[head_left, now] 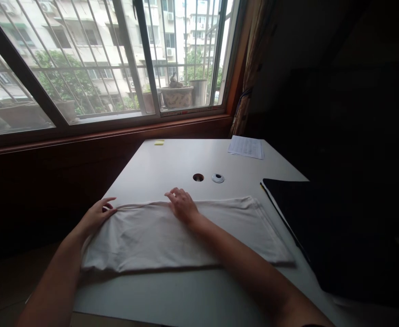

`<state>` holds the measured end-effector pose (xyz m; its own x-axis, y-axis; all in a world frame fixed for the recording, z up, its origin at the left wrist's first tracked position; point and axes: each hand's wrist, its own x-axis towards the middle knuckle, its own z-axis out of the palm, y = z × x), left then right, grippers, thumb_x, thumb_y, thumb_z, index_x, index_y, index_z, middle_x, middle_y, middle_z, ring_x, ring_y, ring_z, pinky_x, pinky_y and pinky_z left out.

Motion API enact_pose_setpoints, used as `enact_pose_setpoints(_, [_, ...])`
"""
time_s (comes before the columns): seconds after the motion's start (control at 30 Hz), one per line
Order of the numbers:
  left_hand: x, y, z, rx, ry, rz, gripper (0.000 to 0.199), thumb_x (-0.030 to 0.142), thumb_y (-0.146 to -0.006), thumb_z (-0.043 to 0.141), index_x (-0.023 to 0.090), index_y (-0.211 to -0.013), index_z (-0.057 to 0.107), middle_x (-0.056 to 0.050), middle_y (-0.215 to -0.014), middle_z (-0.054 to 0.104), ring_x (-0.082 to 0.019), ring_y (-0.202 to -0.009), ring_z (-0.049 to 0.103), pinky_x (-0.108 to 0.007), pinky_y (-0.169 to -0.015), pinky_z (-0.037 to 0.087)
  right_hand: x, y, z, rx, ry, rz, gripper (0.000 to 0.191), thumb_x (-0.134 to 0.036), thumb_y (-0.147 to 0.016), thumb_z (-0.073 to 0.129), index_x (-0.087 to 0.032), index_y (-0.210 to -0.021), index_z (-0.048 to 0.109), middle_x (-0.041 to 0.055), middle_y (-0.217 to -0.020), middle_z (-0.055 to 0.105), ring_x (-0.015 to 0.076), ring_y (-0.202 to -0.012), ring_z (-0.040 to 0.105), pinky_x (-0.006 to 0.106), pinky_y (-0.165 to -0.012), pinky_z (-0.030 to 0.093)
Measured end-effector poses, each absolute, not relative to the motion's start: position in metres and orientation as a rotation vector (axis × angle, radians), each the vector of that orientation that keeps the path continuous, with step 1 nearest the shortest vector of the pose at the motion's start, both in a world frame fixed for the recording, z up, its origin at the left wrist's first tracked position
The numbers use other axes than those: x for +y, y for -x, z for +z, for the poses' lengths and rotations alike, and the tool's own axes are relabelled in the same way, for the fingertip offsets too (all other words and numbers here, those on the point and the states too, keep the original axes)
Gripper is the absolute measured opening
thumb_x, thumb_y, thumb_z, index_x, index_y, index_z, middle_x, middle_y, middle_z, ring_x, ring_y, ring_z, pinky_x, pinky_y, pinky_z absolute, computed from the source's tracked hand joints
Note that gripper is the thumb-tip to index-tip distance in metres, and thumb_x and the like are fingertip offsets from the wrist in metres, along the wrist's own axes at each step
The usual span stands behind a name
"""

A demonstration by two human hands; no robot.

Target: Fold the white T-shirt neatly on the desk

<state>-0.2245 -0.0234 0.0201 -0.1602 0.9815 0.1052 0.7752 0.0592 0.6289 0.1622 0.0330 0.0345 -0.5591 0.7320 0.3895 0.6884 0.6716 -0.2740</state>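
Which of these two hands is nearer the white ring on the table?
The right hand, midway along the far edge of the white cloth; the left hand, at the cloth's far left corner, is farther from the ring.

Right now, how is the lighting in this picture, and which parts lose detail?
Head view: the window is bright, its outside scene partly washed out; head view: the right side sinks into near black; head view: the table brightens toward the window, the white cloth reads clearly.
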Motion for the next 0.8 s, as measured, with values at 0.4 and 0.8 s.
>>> enact_pose_setpoints(0.4, [-0.018,0.107,0.021,1.814,-2.510,0.536,0.053,0.054,-0.103,0.039,0.024,-0.143,0.054,-0.012,-0.146,0.053,-0.032,-0.135,0.048,-0.047,-0.111,0.042,0.064,-0.422,0.040,-2.194,1.813,0.071,0.021,-0.018,-0.094,0.059,-0.019,-0.109,0.074,0.0151,-0.114,0.063,0.0282,-0.109,0.056,0.040,-0.102,0.041])
enact_pose_setpoints(0.8, [-0.012,0.090,-0.012,2.014,-2.479,0.223,0.063,0.051,-0.107,0.026,0.021,-0.162,0.022,-0.009,-0.164,0.031,-0.031,-0.153,0.022,-0.059,-0.122,0.017,0.093,-0.461,0.052,-2.151,1.770,0.508,0.009,-0.027,-0.084,0.068,-0.018,-0.087,0.067,0.0039,-0.090,0.068,0.0184,-0.085,0.062,0.027,-0.077,0.045])
